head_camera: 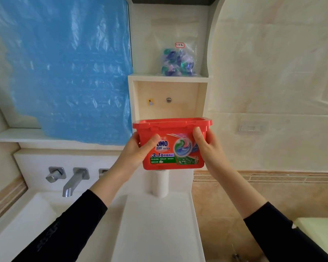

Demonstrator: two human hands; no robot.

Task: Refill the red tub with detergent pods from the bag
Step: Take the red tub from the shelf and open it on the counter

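Fingers of the left hand (140,148) and right hand (206,146) clasp the seemingly lidless red tub (172,144) in mid-air, so next it likely needs setting on the counter (157,224) before fetching the pod bag (178,61) from the shelf (169,77).

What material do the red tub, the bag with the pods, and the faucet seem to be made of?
Red tub: probably rigid plastic, slightly glossy, with a moulded rim and a printed label.
Bag: thin clear plastic film; the pods show through it and it wrinkles.
Faucet: likely metal, brushed or satin silver, with soft grey reflections.
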